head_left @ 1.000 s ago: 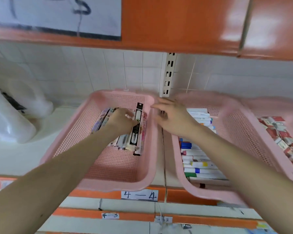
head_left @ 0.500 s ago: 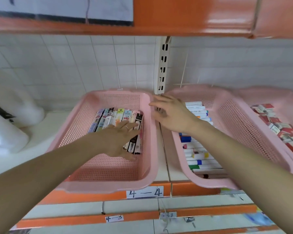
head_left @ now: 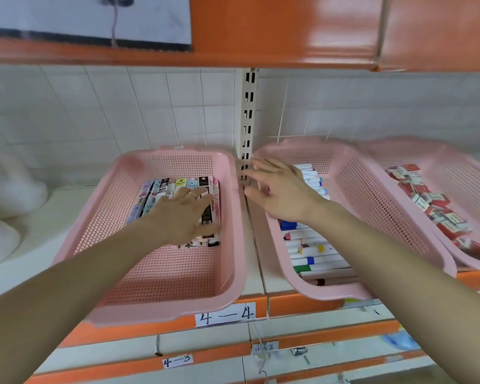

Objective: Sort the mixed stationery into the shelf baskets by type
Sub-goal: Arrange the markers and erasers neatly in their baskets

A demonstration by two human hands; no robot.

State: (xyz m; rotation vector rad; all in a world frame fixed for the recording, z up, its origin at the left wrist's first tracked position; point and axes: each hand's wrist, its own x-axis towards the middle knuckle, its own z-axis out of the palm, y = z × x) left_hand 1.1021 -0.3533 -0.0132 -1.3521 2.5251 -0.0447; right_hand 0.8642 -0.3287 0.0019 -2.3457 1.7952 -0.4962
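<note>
The left arm reaches in from the lower left, forearm bare, into the left basket (head_left: 161, 300). The left hand (head_left: 183, 214) lies palm down with its fingers straight and slightly spread, pressed flat on a row of long flat pen packs (head_left: 178, 184) that lie side by side along the basket's floor. It grips nothing. A thin ring (head_left: 193, 195) sits on one finger.

The right arm comes in from the lower right and crosses above the middle basket (head_left: 372, 195). The right hand (head_left: 280, 189) is palm down with its fingers apart and extended toward the gap between the two baskets, over the middle basket's left rim. It holds nothing, and whether its fingertips touch the rim cannot be told.

At the far left, white plastic jugs (head_left: 9, 189) stand on the pale shelf board. The left basket is pink and perforated, and its front rim overhangs a handwritten label (head_left: 225, 314) reading 4—4. A slotted shelf upright (head_left: 248, 115) rises behind the gap. The middle basket holds white markers (head_left: 316, 253) with coloured caps, laid crosswise. The right basket (head_left: 455, 173) overlaps its edge and holds small red and white boxes (head_left: 432, 206).

White wall tiles (head_left: 122, 106) run behind. An orange shelf (head_left: 261, 31) spans overhead, with a paper sign (head_left: 81, 18) at its left.
</note>
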